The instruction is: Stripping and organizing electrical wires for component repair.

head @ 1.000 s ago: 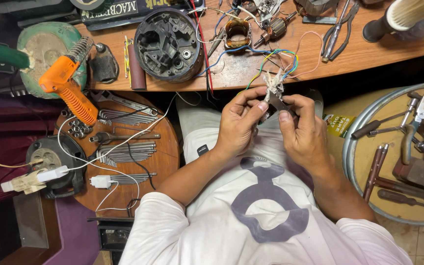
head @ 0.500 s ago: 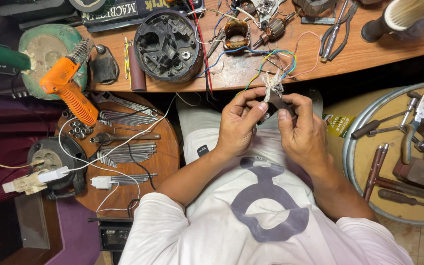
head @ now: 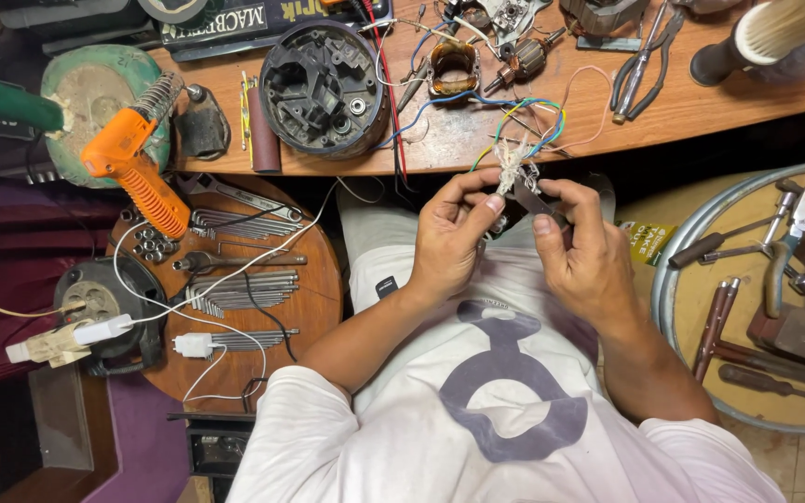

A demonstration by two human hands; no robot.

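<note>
My left hand [head: 454, 233] and my right hand [head: 581, 250] meet over my lap at the front edge of the wooden workbench [head: 477, 140]. Between their fingertips is a frayed white tie on a bundle of coloured wires [head: 514, 160] that runs up onto the bench. My right hand also pinches a small dark flat tool [head: 535, 200] under the bundle. My left thumb and forefinger press on the wire ends. What the wires join behind my fingers is hidden.
On the bench lie a black round motor housing [head: 321, 88], a copper-wound coil [head: 452, 67], an armature [head: 522, 61] and pliers [head: 640, 61]. An orange soldering gun [head: 132, 172] rests left, over a round stool with wrenches [head: 235, 289]. A metal tray of tools [head: 766, 298] stands right.
Both hands stay at the wire bundle. My fingers have shifted slightly on the wire ends, with the dark tool turned a little in my right hand.
</note>
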